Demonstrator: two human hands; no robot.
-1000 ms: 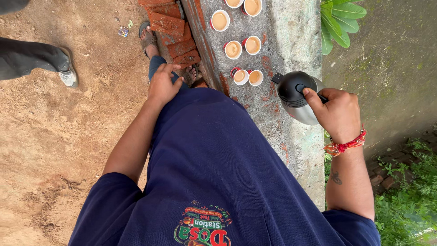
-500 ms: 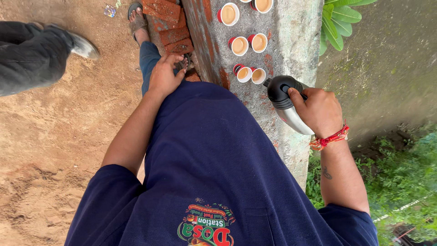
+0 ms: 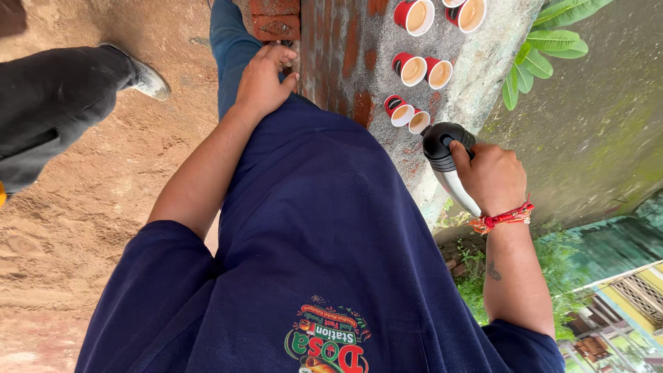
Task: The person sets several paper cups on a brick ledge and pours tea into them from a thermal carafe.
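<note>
While the right hand (image 3: 492, 178) is wrapped tight around the flask (image 3: 449, 157), just beside the nearest red cups (image 3: 407, 112) on the wall top (image 3: 476, 76), a bump could tip their drink. The left hand (image 3: 261, 81) rests spread on the brick edge (image 3: 276, 17).

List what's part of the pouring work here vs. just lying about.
In use:
- flask, gripped by the right hand
- red paper cups of milky tea on the wall top

Just about:
- left hand, resting on the brick wall edge
- another person's leg and shoe
- leafy plant
</note>
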